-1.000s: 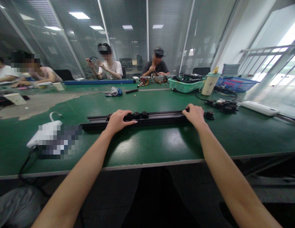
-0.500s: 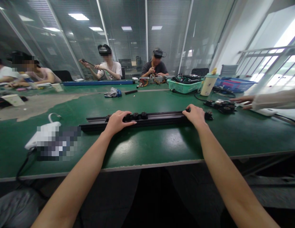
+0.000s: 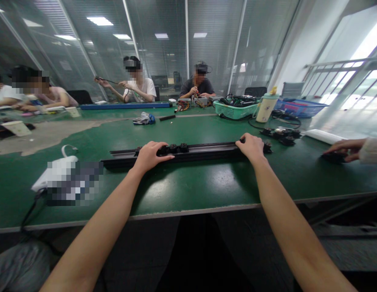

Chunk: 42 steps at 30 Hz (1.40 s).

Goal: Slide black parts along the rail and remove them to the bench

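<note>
A long black rail (image 3: 206,155) with grooves along it lies crosswise on the green table (image 3: 191,194). Several small black blocks (image 3: 178,148) sit in its channel near the middle. My left hand (image 3: 150,157) is closed over the rail's left half, the thumb along the near side and the fingers behind. Toward the right end, my right hand (image 3: 251,147) grips the rail with thumb and fingertips against a small dark part, mostly hidden. Just beyond that hand, another small black block (image 3: 268,148) shows at the rail's end.
At right, a co-worker's hand (image 3: 343,150) holds a dark piece on the table. Several black parts (image 3: 281,134) lie behind, near a cup (image 3: 266,108) and a green basket (image 3: 234,111). A white device (image 3: 56,172) with a cable lies left. People sit across the table.
My right hand has shifted slightly right along the rail; my left hand stays put. The co-worker's hand has moved nearer from the group of parts, now with a dark piece.
</note>
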Tool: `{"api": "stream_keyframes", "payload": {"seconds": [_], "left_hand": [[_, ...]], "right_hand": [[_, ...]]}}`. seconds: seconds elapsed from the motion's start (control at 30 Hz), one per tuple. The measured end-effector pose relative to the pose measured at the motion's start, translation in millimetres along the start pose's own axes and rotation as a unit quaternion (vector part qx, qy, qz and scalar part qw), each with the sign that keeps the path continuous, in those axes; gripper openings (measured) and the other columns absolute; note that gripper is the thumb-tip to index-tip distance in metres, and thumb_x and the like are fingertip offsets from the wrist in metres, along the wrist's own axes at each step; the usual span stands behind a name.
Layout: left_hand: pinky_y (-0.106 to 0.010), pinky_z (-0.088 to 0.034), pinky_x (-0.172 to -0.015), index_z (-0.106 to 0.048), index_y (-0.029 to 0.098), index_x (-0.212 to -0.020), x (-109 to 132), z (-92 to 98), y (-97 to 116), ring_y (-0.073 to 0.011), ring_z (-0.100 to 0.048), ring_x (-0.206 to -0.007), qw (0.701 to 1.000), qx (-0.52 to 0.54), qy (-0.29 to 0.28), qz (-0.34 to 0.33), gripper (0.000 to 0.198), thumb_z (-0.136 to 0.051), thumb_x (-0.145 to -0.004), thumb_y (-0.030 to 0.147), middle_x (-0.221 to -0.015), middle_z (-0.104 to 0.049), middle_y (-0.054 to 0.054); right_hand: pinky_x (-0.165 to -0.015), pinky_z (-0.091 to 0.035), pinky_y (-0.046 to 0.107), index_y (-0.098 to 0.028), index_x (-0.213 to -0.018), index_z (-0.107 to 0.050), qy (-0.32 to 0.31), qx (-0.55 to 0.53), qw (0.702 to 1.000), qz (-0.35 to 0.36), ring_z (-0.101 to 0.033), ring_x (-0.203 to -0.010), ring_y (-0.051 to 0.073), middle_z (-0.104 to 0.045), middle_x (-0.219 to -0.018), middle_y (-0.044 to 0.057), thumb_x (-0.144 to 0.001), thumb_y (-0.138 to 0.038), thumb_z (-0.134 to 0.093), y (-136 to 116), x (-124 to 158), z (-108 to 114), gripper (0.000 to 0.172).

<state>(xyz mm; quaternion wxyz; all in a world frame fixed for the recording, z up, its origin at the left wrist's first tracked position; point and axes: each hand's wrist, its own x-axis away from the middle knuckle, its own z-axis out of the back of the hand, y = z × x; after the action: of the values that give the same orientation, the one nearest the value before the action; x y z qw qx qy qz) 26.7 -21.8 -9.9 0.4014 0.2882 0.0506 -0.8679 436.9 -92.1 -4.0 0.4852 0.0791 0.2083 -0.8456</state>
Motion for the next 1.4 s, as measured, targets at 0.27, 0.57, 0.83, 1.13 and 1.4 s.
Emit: {"api": "stream_keyframes", "payload": {"seconds": [0.27,0.57,0.83,1.13,1.4], "left_hand": [[-0.044,-0.05,-0.098,-0.07,0.022,-0.121,0.7,0.8,0.3,-0.0315,-0.064,-0.107,1.0,0.005,0.005,-0.007,0.068,-0.06,-0.084,0.078,-0.113,-0.072,-0.013],[-0.045,-0.049,-0.099,-0.07,0.023,-0.121,0.3,0.8,0.6,-0.0313,-0.063,-0.108,1.0,0.007,0.003,0.001,0.067,-0.06,-0.083,0.078,-0.113,-0.072,-0.012],[-0.044,-0.049,-0.098,-0.07,0.024,-0.12,0.3,0.6,0.5,-0.0305,-0.063,-0.107,1.0,0.002,0.003,0.0,0.065,-0.062,-0.084,0.076,-0.113,-0.072,-0.011],[-0.044,-0.049,-0.099,-0.07,0.024,-0.121,0.3,0.9,0.8,-0.0309,-0.063,-0.108,1.0,0.006,0.0,0.001,0.064,-0.062,-0.083,0.076,-0.115,-0.073,-0.011],[-0.045,-0.05,-0.1,-0.07,0.023,-0.12,0.8,1.0,0.8,-0.0318,-0.064,-0.108,1.0,0.016,0.006,-0.004,0.066,-0.061,-0.084,0.077,-0.115,-0.072,-0.012]], "right_hand": [[-0.094,-0.044,0.045,-0.015,-0.122,-0.07,-0.008,0.001,1.0,-0.014,-0.06,-0.112,0.035,-0.069,-0.119,0.021,-0.091,-0.043,-0.054,1.9,-2.3,-3.4,0.044],[-0.094,-0.042,0.046,-0.014,-0.122,-0.069,0.001,-0.003,1.0,-0.028,-0.057,-0.113,0.036,-0.067,-0.121,0.023,-0.091,-0.042,-0.053,5.4,-3.4,-4.7,0.045],[-0.094,-0.043,0.045,-0.016,-0.122,-0.07,0.005,-0.006,0.999,-0.033,-0.058,-0.113,0.035,-0.068,-0.121,0.021,-0.09,-0.041,-0.056,8.6,-6.4,-7.0,0.043],[-0.093,-0.046,0.044,-0.022,-0.116,-0.073,-0.002,-0.046,0.997,-0.06,-0.062,-0.11,0.032,-0.071,-0.114,0.014,-0.086,-0.04,-0.064,16.9,-15.9,-9.8,0.035],[-0.091,-0.05,0.041,-0.019,-0.116,-0.071,-0.023,-0.059,0.994,-0.086,-0.066,-0.109,0.03,-0.073,-0.115,0.015,-0.083,-0.037,-0.07,19.2,-23.7,-7.7,0.037]]}}
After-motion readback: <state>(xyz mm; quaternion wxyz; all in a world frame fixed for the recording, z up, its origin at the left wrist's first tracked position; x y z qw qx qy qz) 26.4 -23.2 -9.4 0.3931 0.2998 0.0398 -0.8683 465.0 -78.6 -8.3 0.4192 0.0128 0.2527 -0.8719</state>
